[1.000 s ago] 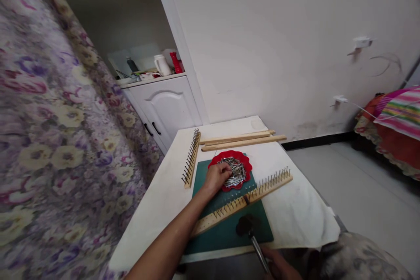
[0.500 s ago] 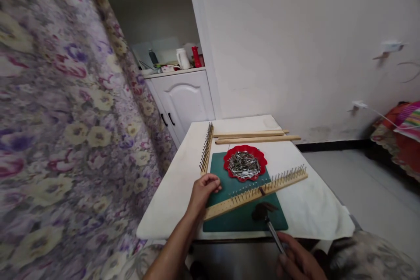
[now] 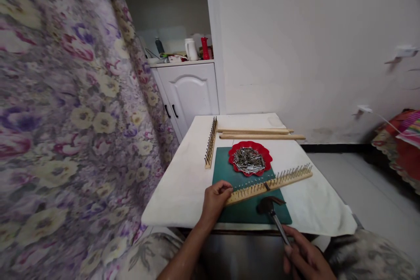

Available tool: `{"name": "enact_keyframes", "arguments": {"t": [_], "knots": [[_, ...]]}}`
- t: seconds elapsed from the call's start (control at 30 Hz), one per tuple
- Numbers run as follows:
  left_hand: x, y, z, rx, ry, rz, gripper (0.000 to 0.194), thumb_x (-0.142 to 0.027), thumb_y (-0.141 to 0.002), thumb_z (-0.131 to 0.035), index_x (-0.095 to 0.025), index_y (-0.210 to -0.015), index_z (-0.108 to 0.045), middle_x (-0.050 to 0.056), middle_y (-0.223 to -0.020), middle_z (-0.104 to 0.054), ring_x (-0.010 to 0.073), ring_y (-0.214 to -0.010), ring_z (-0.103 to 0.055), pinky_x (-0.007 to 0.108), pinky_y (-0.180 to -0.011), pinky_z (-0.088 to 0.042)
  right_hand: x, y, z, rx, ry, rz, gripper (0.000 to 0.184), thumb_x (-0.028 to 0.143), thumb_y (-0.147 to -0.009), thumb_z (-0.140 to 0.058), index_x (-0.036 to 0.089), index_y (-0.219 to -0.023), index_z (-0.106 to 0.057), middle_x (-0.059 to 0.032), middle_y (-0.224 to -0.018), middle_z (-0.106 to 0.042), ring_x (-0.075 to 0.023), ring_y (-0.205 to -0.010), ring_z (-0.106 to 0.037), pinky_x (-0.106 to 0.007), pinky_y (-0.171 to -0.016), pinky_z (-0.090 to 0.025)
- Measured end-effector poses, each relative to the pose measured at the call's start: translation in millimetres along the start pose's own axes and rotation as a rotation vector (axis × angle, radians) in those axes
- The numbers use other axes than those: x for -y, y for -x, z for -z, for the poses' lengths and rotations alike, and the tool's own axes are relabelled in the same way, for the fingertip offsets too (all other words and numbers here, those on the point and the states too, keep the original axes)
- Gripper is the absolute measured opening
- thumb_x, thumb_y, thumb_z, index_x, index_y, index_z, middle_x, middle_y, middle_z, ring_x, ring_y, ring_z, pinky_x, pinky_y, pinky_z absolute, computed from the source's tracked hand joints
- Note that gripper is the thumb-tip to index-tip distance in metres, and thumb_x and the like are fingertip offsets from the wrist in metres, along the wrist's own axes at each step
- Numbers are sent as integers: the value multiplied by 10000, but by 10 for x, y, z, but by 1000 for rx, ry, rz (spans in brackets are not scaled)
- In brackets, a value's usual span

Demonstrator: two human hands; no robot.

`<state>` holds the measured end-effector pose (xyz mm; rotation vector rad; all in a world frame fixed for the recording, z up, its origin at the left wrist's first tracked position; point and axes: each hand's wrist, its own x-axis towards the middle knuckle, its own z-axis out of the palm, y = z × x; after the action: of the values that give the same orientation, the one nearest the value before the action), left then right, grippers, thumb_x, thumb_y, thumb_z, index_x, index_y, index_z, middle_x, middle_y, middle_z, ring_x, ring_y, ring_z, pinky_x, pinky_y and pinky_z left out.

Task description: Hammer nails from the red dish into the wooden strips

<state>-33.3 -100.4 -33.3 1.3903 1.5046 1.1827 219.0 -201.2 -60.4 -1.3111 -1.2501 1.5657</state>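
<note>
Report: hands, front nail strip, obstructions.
Left hand at left end of front strip; right hand gripping hammer. Strip slants across green mat. Red dish beyond, apparently not blocking.

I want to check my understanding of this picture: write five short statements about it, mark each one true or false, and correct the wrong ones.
1. The right hand holds a hammer. True.
2. The loose nails are heaped in a blue square box. False: the loose nails are in a red dish with a wavy rim.
3. The left hand is at the left end of the nearer nailed strip. True.
4. The curtain on the left is plain white. False: the curtain has a flower pattern.
5. Another nailed strip lies to the left of the dish. True.
</note>
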Motion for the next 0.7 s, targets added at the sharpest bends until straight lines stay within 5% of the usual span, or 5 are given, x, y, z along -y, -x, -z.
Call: {"name": "enact_keyframes", "arguments": {"t": [0.7], "knots": [[91,-6,-37,-2,-123,-84,161,-310,-722,-596,-162,-731,-661,-20,-612,-562,115,-571,-474,198,-522,-340,4,36,-96,-23,-11,54,734,657,-748,-511,100,-1221,-441,41,-491,-541,-74,-335,-334,-188,-335,-180]]}}
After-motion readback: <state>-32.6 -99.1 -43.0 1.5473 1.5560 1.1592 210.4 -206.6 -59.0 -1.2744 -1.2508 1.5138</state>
